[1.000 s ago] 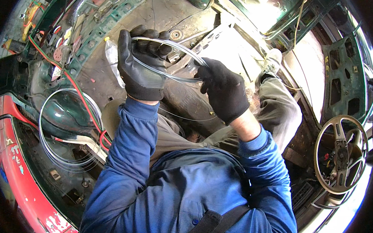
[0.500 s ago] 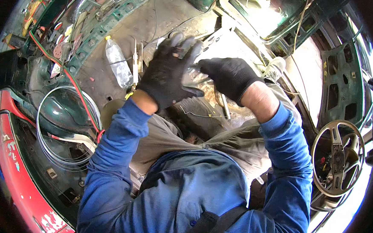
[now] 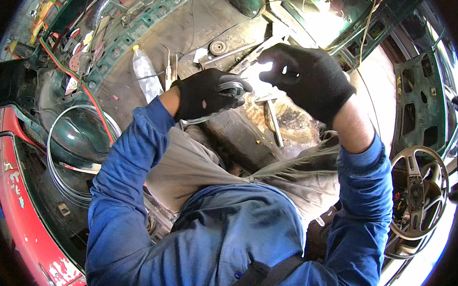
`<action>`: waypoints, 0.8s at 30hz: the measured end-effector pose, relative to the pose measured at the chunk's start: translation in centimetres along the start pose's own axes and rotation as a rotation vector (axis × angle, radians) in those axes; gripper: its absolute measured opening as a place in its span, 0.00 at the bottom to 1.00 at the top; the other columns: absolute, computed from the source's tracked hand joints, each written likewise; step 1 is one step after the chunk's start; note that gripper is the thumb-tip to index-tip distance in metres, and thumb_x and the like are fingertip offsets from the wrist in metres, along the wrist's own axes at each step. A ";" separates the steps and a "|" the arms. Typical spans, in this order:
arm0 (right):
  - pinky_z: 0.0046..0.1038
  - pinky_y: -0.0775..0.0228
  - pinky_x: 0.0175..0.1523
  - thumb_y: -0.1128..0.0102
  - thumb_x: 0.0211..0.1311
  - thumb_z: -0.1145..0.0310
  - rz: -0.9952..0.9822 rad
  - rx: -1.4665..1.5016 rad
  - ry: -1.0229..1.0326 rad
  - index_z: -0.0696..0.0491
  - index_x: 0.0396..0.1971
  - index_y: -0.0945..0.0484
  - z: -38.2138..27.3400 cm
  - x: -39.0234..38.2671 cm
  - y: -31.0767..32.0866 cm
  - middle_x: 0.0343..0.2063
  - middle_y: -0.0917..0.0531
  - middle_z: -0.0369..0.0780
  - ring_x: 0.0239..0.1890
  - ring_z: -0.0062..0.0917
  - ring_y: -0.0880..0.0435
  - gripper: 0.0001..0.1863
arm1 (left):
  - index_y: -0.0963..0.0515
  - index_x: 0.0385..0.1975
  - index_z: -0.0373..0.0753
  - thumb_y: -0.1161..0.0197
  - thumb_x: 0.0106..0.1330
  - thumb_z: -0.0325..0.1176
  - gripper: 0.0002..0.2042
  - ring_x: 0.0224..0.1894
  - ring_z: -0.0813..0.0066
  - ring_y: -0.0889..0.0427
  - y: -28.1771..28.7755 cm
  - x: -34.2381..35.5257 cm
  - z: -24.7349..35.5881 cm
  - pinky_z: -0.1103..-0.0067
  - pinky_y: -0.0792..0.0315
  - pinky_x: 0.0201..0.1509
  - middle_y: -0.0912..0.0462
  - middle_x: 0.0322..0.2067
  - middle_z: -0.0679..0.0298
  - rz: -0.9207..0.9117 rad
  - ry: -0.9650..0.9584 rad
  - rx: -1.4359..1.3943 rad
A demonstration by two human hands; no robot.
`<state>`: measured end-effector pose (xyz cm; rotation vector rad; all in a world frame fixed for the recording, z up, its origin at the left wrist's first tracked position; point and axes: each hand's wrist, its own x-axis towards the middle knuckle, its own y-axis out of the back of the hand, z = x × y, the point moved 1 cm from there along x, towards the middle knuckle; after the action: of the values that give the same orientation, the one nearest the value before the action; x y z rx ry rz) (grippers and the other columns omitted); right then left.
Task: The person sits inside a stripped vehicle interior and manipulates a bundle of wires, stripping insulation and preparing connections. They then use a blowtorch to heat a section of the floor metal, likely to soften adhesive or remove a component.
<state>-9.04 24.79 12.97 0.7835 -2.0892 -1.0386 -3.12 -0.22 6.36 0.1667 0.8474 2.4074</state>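
Note:
My left hand [image 3: 203, 97], in a black glove, is closed round a coil of thin silvery wire [image 3: 229, 88], part of which hangs below it. My right hand [image 3: 309, 80], also gloved, is raised to the right of it, fingers curved and apart, with nothing visible held in them. A clear plastic bottle [image 3: 146, 75] lies left of my left hand. Below my right hand a metal bar [image 3: 273, 125] lies on the dirty floor. A round metal part [image 3: 218, 47] lies beyond my hands.
A larger loose coil of wire [image 3: 56, 151] is at left with red-green hoses [image 3: 87, 95] and a red body panel [image 3: 23, 211]. A steering wheel [image 3: 420, 191] is at right below a green metal panel [image 3: 420, 102]. Assorted tools and discs [image 3: 76, 60] sit upper left.
My hands have moved apart. The wire loop that was stretched between both hands is now bunched in my left hand, mostly covered; my right hand has let go and moved up and right.

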 end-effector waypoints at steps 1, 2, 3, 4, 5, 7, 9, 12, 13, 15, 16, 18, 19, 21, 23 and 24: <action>0.40 0.19 0.45 0.32 0.70 0.58 -0.031 0.036 -0.004 0.48 0.47 0.14 0.3 0.3 0.6 0.35 0.11 0.45 0.37 0.42 0.10 0.13 | 0.19 0.59 0.39 0.34 0.74 0.34 0.16 0.41 0.73 0.13 0.0 -0.3 0.1 0.72 0.19 0.50 0.11 0.40 0.56 0.028 -0.058 -0.001; 0.37 0.19 0.45 0.32 0.70 0.60 -0.034 0.111 -0.027 0.50 0.47 0.15 0.2 0.4 1.3 0.36 0.12 0.45 0.36 0.39 0.10 0.12 | 0.18 0.58 0.38 0.35 0.75 0.33 0.15 0.41 0.72 0.12 0.0 -0.5 0.4 0.72 0.19 0.50 0.11 0.40 0.56 0.058 -0.124 -0.003; 0.36 0.18 0.46 0.32 0.69 0.63 0.002 0.079 0.004 0.50 0.47 0.15 0.1 0.5 1.6 0.38 0.12 0.43 0.38 0.37 0.10 0.11 | 0.18 0.56 0.36 0.35 0.76 0.35 0.15 0.42 0.71 0.12 0.2 -0.8 0.6 0.72 0.19 0.50 0.11 0.41 0.56 0.068 -0.121 -0.054; 0.35 0.17 0.46 0.31 0.67 0.66 0.037 0.048 0.035 0.51 0.47 0.14 0.0 0.5 1.8 0.40 0.12 0.42 0.40 0.34 0.10 0.11 | 0.18 0.55 0.34 0.36 0.76 0.37 0.15 0.42 0.70 0.11 0.6 -1.2 1.1 0.72 0.19 0.51 0.11 0.42 0.56 0.078 -0.119 -0.104; 0.34 0.17 0.47 0.31 0.65 0.67 0.114 -0.032 0.156 0.50 0.46 0.14 0.5 0.7 1.8 0.42 0.12 0.40 0.41 0.34 0.10 0.11 | 0.18 0.53 0.32 0.37 0.77 0.39 0.16 0.43 0.69 0.11 1.0 -1.5 1.7 0.72 0.19 0.52 0.10 0.42 0.56 0.086 -0.118 -0.157; 0.32 0.15 0.48 0.32 0.61 0.70 0.268 -0.191 0.394 0.48 0.46 0.14 1.7 0.9 1.9 0.45 0.12 0.38 0.45 0.32 0.11 0.13 | 0.19 0.52 0.29 0.43 0.82 0.46 0.21 0.45 0.64 0.10 1.9 -1.7 3.6 0.70 0.18 0.54 0.10 0.43 0.54 0.085 0.032 -0.453; 0.31 0.14 0.49 0.32 0.57 0.72 0.364 -0.173 0.307 0.47 0.46 0.13 1.2 0.8 1.9 0.49 0.12 0.36 0.48 0.31 0.11 0.15 | 0.20 0.53 0.29 0.45 0.83 0.47 0.22 0.45 0.63 0.10 2.3 -2.6 3.7 0.69 0.18 0.55 0.10 0.42 0.52 0.319 0.053 -0.550; 0.32 0.15 0.51 0.33 0.65 0.71 0.481 -0.173 0.229 0.47 0.51 0.13 1.0 0.7 1.3 0.49 0.11 0.40 0.47 0.35 0.10 0.15 | 0.20 0.56 0.32 0.48 0.83 0.50 0.24 0.47 0.62 0.10 3.0 -2.7 4.5 0.68 0.16 0.56 0.10 0.43 0.51 0.576 -0.015 -0.755; 0.32 0.16 0.50 0.33 0.68 0.71 0.500 0.002 0.113 0.48 0.53 0.13 0.0 0.4 0.4 0.48 0.10 0.42 0.46 0.36 0.09 0.15 | 0.21 0.57 0.33 0.47 0.83 0.51 0.24 0.48 0.63 0.10 3.2 -2.6 4.7 0.68 0.16 0.57 0.11 0.45 0.52 0.648 -0.091 -0.873; 0.34 0.17 0.49 0.36 0.75 0.66 0.495 0.058 0.037 0.49 0.59 0.15 -0.3 -0.4 -1.2 0.45 0.10 0.49 0.44 0.40 0.08 0.15 | 0.25 0.62 0.31 0.48 0.81 0.57 0.30 0.50 0.59 0.10 4.3 -2.3 4.2 0.66 0.15 0.58 0.12 0.51 0.49 0.906 -0.126 -0.877; 0.34 0.17 0.46 0.35 0.74 0.67 0.461 0.123 0.053 0.48 0.59 0.15 -0.3 -0.5 -2.2 0.41 0.11 0.49 0.41 0.36 0.08 0.16 | 0.25 0.62 0.33 0.46 0.81 0.56 0.29 0.53 0.59 0.11 4.5 -2.1 4.2 0.63 0.16 0.61 0.13 0.54 0.49 0.962 -0.202 -0.915; 0.34 0.18 0.43 0.34 0.73 0.67 0.361 0.345 -0.125 0.48 0.59 0.15 -2.6 -1.1 -3.7 0.36 0.12 0.48 0.36 0.35 0.10 0.17 | 0.25 0.63 0.34 0.44 0.80 0.55 0.29 0.55 0.56 0.12 4.9 -1.6 4.5 0.56 0.19 0.65 0.14 0.56 0.49 1.015 -0.331 -1.063; 0.33 0.19 0.40 0.32 0.71 0.68 0.409 0.262 -0.026 0.47 0.60 0.16 -2.8 -1.3 -4.5 0.33 0.13 0.45 0.33 0.35 0.12 0.18 | 0.25 0.63 0.34 0.44 0.80 0.55 0.28 0.55 0.55 0.13 5.1 -1.3 4.1 0.53 0.21 0.66 0.15 0.56 0.49 0.998 -0.401 -1.104; 0.34 0.19 0.39 0.31 0.70 0.67 0.432 0.251 -0.020 0.48 0.59 0.16 -3.4 -1.2 -5.3 0.35 0.13 0.44 0.33 0.36 0.12 0.19 | 0.25 0.64 0.35 0.43 0.80 0.54 0.27 0.55 0.53 0.14 5.2 -1.1 2.8 0.48 0.23 0.68 0.15 0.57 0.49 0.964 -0.534 -1.178; 0.33 0.19 0.38 0.31 0.70 0.67 0.450 0.339 0.016 0.49 0.58 0.16 -3.1 -1.2 -5.8 0.35 0.13 0.44 0.32 0.35 0.13 0.18 | 0.24 0.63 0.35 0.43 0.80 0.53 0.27 0.54 0.52 0.13 5.2 -1.3 2.2 0.46 0.24 0.68 0.15 0.56 0.49 0.890 -0.597 -1.254; 0.33 0.19 0.38 0.31 0.70 0.68 0.442 0.357 0.042 0.50 0.58 0.15 -2.9 -1.2 -6.0 0.34 0.13 0.44 0.31 0.35 0.13 0.18 | 0.24 0.63 0.35 0.43 0.80 0.53 0.27 0.54 0.51 0.13 5.2 -1.3 2.0 0.46 0.24 0.68 0.14 0.55 0.49 0.851 -0.629 -1.292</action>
<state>-4.78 21.38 8.93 0.4625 -2.2995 -0.4154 -3.97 -3.18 11.22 0.7921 -1.3004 2.7996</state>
